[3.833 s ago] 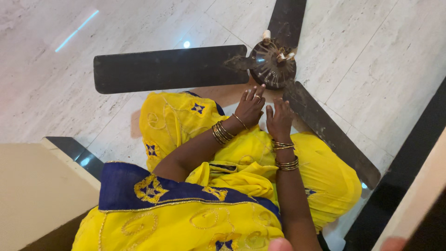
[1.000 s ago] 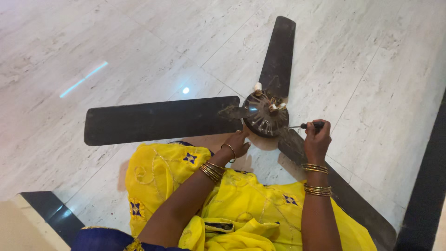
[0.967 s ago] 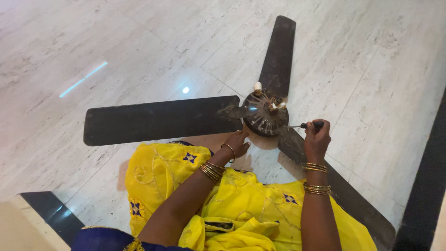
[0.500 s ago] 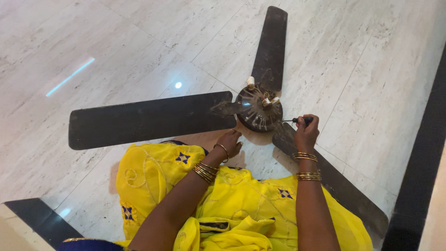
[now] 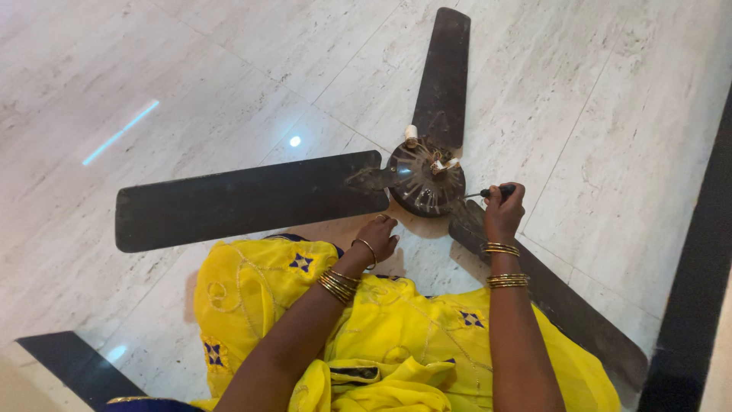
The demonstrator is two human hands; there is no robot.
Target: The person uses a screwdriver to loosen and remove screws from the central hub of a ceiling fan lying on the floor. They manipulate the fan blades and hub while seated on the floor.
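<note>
At the fan hub [image 5: 425, 179], the right hand [image 5: 503, 215] is closed around a screwdriver [image 5: 488, 192]; the left hand [image 5: 376, 239] rests loosely curled nearby.

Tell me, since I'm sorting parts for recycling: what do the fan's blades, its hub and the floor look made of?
The three long dark brown fan blades look like painted sheet metal: thin, flat, matte and dusty. The round brown motor hub seems to be metal with a semi-gloss coat, catching highlights. The pale veined floor looks like polished marble or similar stone tile, given its mirror-like light reflections and its joint lines.
</note>
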